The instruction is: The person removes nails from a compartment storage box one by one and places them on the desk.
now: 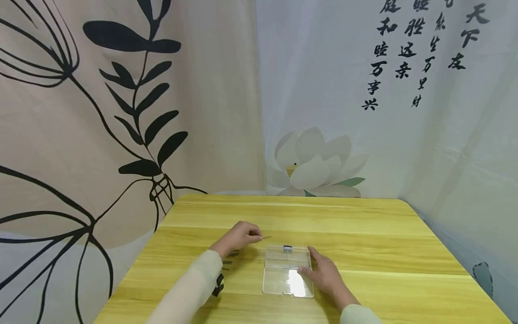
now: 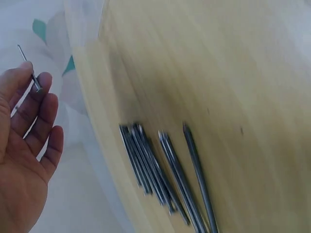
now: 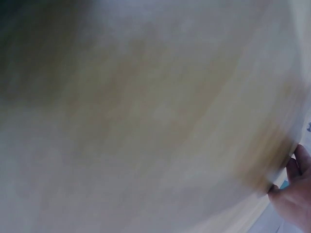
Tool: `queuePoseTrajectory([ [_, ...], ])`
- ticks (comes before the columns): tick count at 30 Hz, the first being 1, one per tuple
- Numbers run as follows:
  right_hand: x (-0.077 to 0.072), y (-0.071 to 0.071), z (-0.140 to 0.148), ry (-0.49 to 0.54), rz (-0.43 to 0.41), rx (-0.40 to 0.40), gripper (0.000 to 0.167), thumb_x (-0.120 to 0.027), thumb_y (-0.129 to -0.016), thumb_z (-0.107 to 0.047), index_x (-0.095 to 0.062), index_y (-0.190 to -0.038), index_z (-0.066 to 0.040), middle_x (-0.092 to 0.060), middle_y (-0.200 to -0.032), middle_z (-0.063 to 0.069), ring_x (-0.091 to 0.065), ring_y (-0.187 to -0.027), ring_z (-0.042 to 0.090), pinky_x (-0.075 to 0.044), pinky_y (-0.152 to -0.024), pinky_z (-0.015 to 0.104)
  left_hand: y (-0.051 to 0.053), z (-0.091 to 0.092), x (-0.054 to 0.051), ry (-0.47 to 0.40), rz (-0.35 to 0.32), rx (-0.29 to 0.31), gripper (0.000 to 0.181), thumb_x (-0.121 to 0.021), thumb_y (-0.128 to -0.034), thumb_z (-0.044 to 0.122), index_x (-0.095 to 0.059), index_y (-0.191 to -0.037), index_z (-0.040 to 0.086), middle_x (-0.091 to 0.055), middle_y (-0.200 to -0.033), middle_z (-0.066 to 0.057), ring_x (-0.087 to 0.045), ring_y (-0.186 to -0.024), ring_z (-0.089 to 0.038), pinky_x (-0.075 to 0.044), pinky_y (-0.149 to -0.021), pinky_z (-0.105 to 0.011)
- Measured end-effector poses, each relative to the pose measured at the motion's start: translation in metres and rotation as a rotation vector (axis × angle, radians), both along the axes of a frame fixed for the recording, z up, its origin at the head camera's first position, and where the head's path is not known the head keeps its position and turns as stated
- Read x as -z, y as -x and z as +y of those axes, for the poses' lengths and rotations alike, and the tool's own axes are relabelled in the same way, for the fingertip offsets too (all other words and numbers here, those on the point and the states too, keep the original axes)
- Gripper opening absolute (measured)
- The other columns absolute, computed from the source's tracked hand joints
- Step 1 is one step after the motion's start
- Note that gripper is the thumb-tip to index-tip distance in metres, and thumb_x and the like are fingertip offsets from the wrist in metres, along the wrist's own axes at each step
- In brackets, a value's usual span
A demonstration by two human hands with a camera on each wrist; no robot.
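Between thumb and fingertips, my left hand (image 2: 30, 131) pinches a thin metal nail (image 2: 30, 70), its head near the fingers and its point sticking out past the thumb. In the head view this hand (image 1: 241, 235) is above the table, left of a clear plastic box (image 1: 277, 281) whose lid stands open. My right hand (image 1: 327, 273) holds the right side of the box, thumb on the near part and fingers at its outer edge. Several loose nails (image 2: 150, 167) lie side by side under the left forearm. The right wrist view is blurred; the hand (image 3: 294, 194) shows at its edge.
The yellow wood-grain table (image 1: 388, 243) extends around the box to all sides. A printed curtain (image 1: 218, 99) hangs behind it and along the left and right. A dark strap (image 1: 218, 285) is on the left wrist.
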State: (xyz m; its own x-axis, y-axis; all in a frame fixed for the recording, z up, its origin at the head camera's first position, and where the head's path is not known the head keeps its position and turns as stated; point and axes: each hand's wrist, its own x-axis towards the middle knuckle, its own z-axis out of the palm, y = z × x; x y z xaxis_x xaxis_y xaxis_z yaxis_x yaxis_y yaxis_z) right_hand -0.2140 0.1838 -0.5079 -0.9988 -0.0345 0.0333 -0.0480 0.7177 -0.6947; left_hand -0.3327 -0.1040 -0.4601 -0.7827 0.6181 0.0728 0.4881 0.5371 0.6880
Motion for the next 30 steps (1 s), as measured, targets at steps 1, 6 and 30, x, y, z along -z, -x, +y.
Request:
queuePoseTrajectory([
  [1, 0.000, 0.000, 0.000, -0.002, 0.000, 0.000, 0.078, -0.073, -0.090, -0.038, -0.039, -0.150, -0.001, -0.049, -0.139, 0.031, -0.041, -0.128, 0.056, -0.033, -0.102, 0.067, 0.001, -0.003, 0.000, 0.002, -0.002, -0.012, 0.016, -0.063, -0.0989, 0.015, -0.074, -0.099, 0.003, -0.070, -0.092, -0.015, -0.048, -0.065, -0.011, -0.043, -0.060, -0.028],
  [6, 0.000, 0.000, -0.001, -0.004, -0.008, -0.001, 0.078, -0.071, -0.091, -0.039, -0.038, -0.150, -0.002, -0.048, -0.141, 0.030, -0.039, -0.129, 0.056, -0.031, -0.102, 0.067, 0.005, -0.020, -0.001, -0.015, -0.019, -0.041, 0.016, -0.062, -0.0996, 0.013, -0.072, -0.100, 0.001, -0.068, -0.092, -0.017, -0.050, -0.067, -0.014, -0.046, -0.062, -0.032],
  [30, 0.000, 0.000, -0.001, 0.006, -0.011, -0.002, 0.079, -0.071, -0.091, -0.039, -0.037, -0.150, 0.000, -0.046, -0.142, 0.031, -0.038, -0.129, 0.056, -0.030, -0.103, 0.068, -0.030, -0.109, 0.013, 0.006, 0.006, -0.091, 0.011, -0.066, -0.0969, 0.015, -0.072, -0.095, 0.006, -0.066, -0.088, 0.001, -0.055, -0.076, -0.013, -0.047, -0.066, -0.028],
])
